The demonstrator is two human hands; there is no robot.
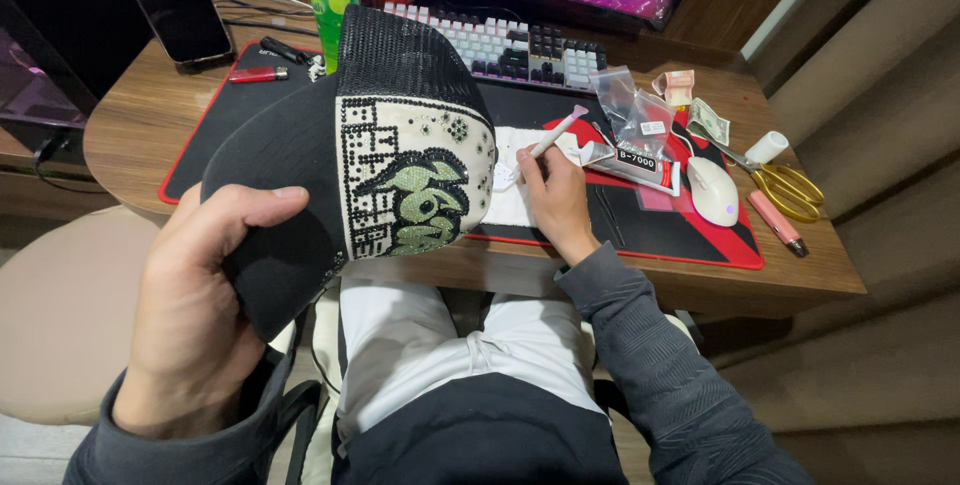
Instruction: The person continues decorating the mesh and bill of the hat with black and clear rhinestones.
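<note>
Black mesh cap (400,135), rhinestone-studded white front, green emblem, brim gripped

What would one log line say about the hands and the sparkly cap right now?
left hand: grips cap by its brim | right hand: holds white pen tool over white cloth | glue tube: on mat

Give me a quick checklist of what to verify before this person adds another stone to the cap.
1. Cap held firm by left hand on the brim: ok.
2. Decorated front panel faces the person: ok.
3. Pen-like pick-up tool gripped in right hand: ok.
4. Stone on the tool's tip: cannot tell.
5. Glue tube within reach on the mat: ok.
6. Glue cap off: cannot tell.
</note>
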